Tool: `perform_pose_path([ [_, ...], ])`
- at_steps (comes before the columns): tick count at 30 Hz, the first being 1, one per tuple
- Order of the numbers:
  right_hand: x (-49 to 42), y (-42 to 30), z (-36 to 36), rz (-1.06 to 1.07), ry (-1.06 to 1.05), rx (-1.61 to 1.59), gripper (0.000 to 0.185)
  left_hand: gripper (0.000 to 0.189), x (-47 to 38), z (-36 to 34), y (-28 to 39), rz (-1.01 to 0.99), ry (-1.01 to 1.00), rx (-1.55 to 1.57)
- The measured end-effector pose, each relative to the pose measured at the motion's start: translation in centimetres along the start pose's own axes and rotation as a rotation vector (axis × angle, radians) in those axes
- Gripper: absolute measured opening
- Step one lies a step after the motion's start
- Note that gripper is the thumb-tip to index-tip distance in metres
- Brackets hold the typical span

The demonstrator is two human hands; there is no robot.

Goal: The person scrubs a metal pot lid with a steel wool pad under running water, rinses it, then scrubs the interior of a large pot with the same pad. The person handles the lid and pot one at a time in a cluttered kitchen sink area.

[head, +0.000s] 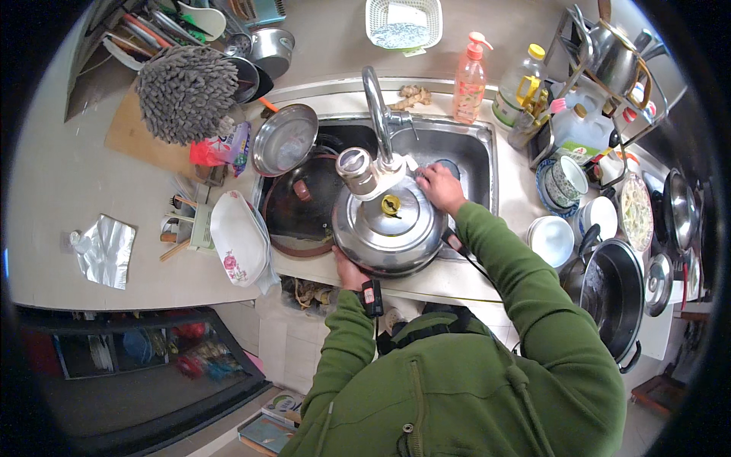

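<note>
A large, round stainless-steel vessel with a domed top and a yellow knob rests over the front of the double sink. My left hand supports its lower left side, with the fingers partly hidden beneath it. At the vessel's far right edge, the bent fingers of my right hand press against the metal; whether they hold a scrubber is unclear. The chrome faucet, fitted with a filter, hangs over the vessel's far edge. A dark round object is partly visible just beyond my right hand.
In the left basin stands a wide dark pan, with a steel pan beside it. White dishes lean at left. Bowls, a black pot, bottles and a pump bottle crowd the right.
</note>
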State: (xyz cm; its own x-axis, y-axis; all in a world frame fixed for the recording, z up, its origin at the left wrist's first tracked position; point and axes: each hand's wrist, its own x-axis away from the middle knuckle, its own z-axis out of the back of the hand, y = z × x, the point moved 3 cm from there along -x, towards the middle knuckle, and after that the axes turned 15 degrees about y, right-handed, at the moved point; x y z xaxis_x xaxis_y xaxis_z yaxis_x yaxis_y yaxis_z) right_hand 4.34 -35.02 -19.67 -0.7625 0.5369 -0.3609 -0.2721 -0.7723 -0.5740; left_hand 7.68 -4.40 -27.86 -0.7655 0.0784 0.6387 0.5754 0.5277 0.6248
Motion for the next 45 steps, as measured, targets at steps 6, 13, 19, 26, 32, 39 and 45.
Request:
perform_pose_path([
  [6,4.9,2.2,-1.0,-0.37,-0.022,0.013,0.044,0.06,1.2,0.1,0.0,0.033,-0.032,0.083],
  [13,12.4,-5.1,4.5,0.123,0.074,-0.029,0.051,0.06,1.7,-0.6,-0.1,-0.039,0.001,0.043],
  [19,1.4,0.3,1.9,-0.038,-0.159,0.042,0.043,0.058,1.8,-1.6,0.3,0.06,0.008,0.04],
  [26,-6.3,5.5,-3.4,0.08,-0.502,0.035,0.051,0.058,6.2,-0.9,3.0,-0.044,-0.005,-0.085],
  [32,-12.3,7.5,-5.7,-0.331,-0.178,-0.337,0.042,0.06,9.5,3.0,6.7,-0.065,0.03,-0.098],
  [39,-12.1,4.9,-8.4,-0.754,-0.416,-0.917,0.03,0.057,14.0,6.5,12.0,-0.187,0.203,-0.006],
  [45,-6.8,3.9,-6.2,-0.764,-0.373,-1.035,0.059,0.059,15.9,5.8,15.9,-0.382,0.194,0.044],
])
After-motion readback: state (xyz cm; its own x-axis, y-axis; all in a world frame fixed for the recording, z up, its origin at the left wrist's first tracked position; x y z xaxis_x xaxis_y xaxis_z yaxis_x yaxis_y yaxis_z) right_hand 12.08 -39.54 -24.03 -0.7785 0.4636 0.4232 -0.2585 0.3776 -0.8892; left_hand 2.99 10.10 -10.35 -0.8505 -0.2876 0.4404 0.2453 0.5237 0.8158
